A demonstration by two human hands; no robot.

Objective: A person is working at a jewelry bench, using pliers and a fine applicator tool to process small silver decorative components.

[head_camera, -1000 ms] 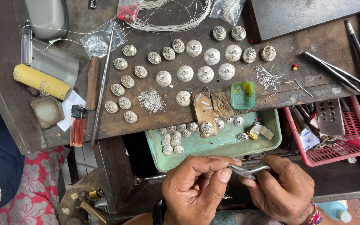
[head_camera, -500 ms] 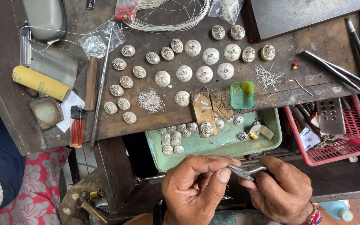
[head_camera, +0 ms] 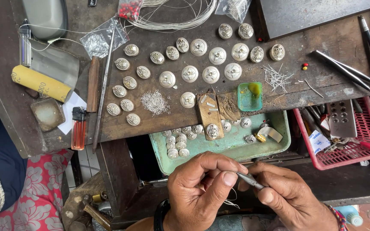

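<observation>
Head view, looking straight down: the left hand [head_camera: 200, 192] and the right hand [head_camera: 290, 196] meet just in front of the edge of a worn wooden bench [head_camera: 193, 115]. Between them is a slim metal tool [head_camera: 249, 180], lying at a slant. The left thumb and forefinger are closed on its upper left end, the thumb tip pressed against it, and the other left fingers are curled in. The right thumb and fingers are closed round its lower right part, so that only a short length of it shows between the two hands. A few thin wires [head_camera: 232, 201] hang under the left thumb; whether they are held cannot be told.

Just beyond the hands a green tray [head_camera: 279, 145] sits in an open drawer, with small round silver pieces in its left part. Many more round silver pieces [head_camera: 189, 73] lie spread in rows on the bench. To the right stands a red basket [head_camera: 365, 145] with tools in it. At the left edge lie a red lighter [head_camera: 78, 128] and a yellow roll of sandpaper [head_camera: 41, 83].
</observation>
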